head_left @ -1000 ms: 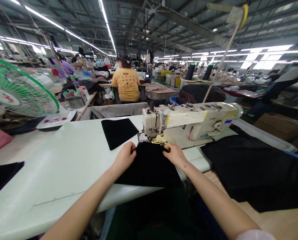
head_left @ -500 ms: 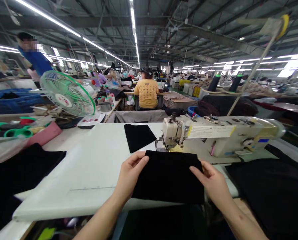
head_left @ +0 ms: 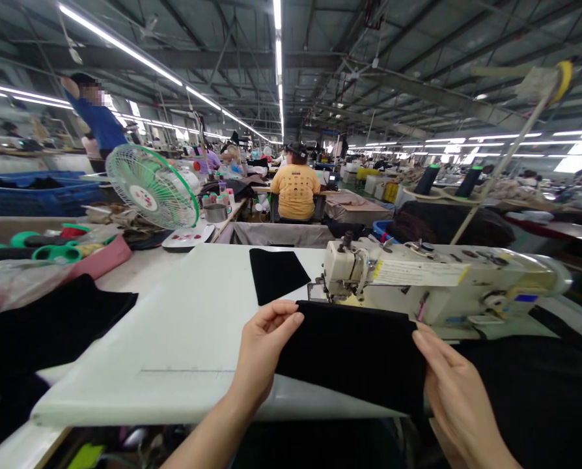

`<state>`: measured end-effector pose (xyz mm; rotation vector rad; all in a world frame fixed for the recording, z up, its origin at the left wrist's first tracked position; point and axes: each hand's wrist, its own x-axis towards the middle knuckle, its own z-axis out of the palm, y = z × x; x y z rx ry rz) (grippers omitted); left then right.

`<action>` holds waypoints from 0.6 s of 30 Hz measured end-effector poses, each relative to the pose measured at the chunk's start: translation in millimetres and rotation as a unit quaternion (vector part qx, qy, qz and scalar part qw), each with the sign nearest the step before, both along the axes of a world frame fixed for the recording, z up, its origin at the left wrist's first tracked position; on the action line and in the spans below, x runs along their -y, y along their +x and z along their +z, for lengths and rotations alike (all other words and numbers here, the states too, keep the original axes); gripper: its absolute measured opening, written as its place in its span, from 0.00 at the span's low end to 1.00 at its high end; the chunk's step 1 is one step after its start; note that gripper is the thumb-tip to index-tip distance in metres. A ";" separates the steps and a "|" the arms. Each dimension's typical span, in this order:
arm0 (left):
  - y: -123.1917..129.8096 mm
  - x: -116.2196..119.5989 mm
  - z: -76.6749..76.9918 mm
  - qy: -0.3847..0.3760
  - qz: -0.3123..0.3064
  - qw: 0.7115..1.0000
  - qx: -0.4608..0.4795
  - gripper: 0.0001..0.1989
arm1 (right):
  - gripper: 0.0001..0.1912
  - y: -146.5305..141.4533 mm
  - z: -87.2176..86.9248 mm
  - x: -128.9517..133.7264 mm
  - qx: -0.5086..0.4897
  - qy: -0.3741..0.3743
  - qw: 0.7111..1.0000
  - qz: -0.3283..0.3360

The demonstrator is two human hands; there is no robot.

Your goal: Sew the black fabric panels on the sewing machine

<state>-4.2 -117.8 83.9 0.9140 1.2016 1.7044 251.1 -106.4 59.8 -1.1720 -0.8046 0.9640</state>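
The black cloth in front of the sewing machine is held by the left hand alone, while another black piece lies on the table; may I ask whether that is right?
Not quite: the head view shows both hands holding the black cloth, the left hand and the right hand near opposite upper corners. The sewing machine, other piece and table are as stated.

Cloth [head_left: 352,355] before sewing machine [head_left: 442,280] — fan [head_left: 149,192] left
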 end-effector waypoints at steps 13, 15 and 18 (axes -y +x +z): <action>7.7 -4.6 0.7 0.042 0.012 0.999 -0.016 0.08 | 0.18 10.4 -2.5 -4.3 -0.054 -0.009 0.998 0.007; 7.7 -5.9 -0.9 0.043 0.018 0.999 -0.021 0.08 | 0.17 9.5 -2.0 -3.8 -0.055 -0.008 0.998 0.008; 7.0 -9.2 -3.2 0.050 0.026 0.998 -0.024 0.09 | 0.20 8.3 -1.6 -5.3 -0.070 -0.016 0.997 0.008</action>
